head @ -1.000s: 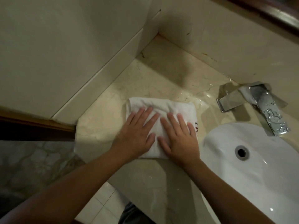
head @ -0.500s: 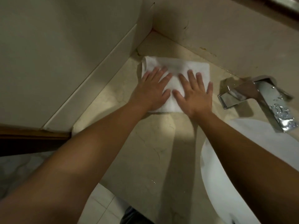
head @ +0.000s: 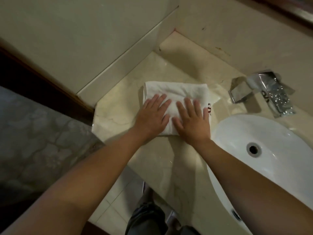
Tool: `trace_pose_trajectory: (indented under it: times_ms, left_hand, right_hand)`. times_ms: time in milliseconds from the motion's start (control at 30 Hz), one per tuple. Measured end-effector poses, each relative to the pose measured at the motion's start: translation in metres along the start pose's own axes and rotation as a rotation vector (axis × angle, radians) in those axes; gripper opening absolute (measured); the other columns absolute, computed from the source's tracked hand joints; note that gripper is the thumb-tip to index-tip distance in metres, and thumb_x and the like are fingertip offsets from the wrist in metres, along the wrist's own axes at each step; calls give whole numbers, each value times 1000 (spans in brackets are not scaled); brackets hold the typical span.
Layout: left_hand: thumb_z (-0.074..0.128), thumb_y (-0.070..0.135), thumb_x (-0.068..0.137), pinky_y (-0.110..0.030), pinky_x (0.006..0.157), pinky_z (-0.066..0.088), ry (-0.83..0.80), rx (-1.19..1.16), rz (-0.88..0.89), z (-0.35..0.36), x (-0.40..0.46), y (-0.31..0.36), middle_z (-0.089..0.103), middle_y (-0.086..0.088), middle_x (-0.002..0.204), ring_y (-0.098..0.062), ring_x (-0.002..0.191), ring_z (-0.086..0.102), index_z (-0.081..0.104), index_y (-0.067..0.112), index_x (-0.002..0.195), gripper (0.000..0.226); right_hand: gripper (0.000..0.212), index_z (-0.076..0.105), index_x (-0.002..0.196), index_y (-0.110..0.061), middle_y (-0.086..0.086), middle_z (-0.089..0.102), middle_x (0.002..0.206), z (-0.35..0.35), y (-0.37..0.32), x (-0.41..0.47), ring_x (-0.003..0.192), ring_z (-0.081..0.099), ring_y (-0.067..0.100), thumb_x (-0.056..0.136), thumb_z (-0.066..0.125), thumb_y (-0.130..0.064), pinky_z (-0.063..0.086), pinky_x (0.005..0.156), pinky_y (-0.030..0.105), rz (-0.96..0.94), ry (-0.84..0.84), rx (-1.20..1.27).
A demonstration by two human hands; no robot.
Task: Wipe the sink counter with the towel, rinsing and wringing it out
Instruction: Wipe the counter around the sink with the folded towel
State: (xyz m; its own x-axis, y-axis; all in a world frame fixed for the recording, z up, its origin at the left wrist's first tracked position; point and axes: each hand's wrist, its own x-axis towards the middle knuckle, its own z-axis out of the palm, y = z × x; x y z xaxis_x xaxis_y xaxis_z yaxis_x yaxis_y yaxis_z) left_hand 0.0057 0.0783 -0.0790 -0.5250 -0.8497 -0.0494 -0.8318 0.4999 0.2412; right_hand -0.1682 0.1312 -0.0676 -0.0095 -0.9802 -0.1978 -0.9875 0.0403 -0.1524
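We press both hands flat — left hand (head: pixel 152 117), right hand (head: pixel 192 122) — fingers straight, on the folded towel (head: pixel 176 91) on the counter (head: pixel 169 167).

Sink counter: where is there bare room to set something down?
Bare marble lies between the folded towel and the back corner, and between the towel and the counter's front edge. Both hands cover the towel; the faucet and basin crowd the right.

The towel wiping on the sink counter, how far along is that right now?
Done: the counter nearer the person shines wet, so it looks wiped. In hand: the left hand and right hand press flat on the folded white towel, midway along the strip left of the sink. Left: rinsing and wringing; no water runs from the faucet.
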Motion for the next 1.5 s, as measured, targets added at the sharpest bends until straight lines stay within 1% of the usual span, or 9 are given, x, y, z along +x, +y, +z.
trace_pose_trajectory:
  times_ms: [200,333,500,733,867,1100,1267,1400,1500]
  left_hand:
    - [24,47,93,-45,116,24,-54,3,-107,3,-73,29,36,-10,154,-29,144,29,41,15,146,63]
    - [28,45,95,-48,116,28,-30,-30,-165,8,-121,53,39,-10,152,-29,143,31,45,14,143,59]
    - [37,41,96,-49,113,33,40,-38,-116,15,-159,63,44,-12,149,-32,140,37,50,12,139,53]
    - [8,53,94,-36,120,-2,-121,68,-69,2,-131,28,7,-1,163,-18,150,1,13,24,155,68]
    - [12,52,95,-40,122,5,-131,127,-65,-2,-104,-4,8,-2,163,-19,150,3,11,24,155,66]
    - [22,46,100,-38,119,-4,-165,119,-130,-15,-72,-28,-3,-1,164,-19,150,-6,2,23,155,63]
    - [10,47,97,-40,119,-2,-165,125,-146,-10,-91,-11,-1,-5,164,-24,150,-6,5,19,155,65]
    - [2,50,92,-40,119,-2,-141,112,-165,-4,-114,8,4,-7,163,-26,150,-2,11,18,155,71]
    - [4,51,94,-41,119,-3,-140,85,-182,3,-134,27,2,-7,163,-25,150,-6,10,19,155,70]
  right_hand:
    - [70,27,155,-28,4,18,164,12,-9,-63,152,10,30,93,14,-60,6,119,53,-103,1,29]
    - [69,18,156,-31,1,9,166,21,-8,-104,153,0,27,95,12,-60,3,121,51,-155,-56,20]
    - [61,31,152,-28,3,24,163,35,-10,-142,151,14,30,98,33,-55,16,118,56,-180,-26,23]
    - [69,17,156,-33,-3,7,166,26,-26,-105,153,-1,25,92,22,-58,3,120,51,-154,-52,51]
    - [71,12,157,-33,-3,3,166,22,-42,-72,153,-4,24,90,12,-59,0,120,49,-122,-63,45]
    - [69,18,156,-33,-2,8,166,18,-54,-22,153,0,25,92,20,-58,1,120,50,-146,-34,68]
    - [63,27,155,-29,2,21,164,26,-51,-47,152,12,29,98,25,-55,13,119,53,-180,19,38]
    - [64,13,157,-33,-3,6,166,25,-42,-70,153,-3,23,97,16,-57,-1,121,47,-204,-61,11]
    - [64,17,156,-33,-3,9,166,26,-35,-95,153,0,23,96,20,-57,0,120,46,-222,-51,30]
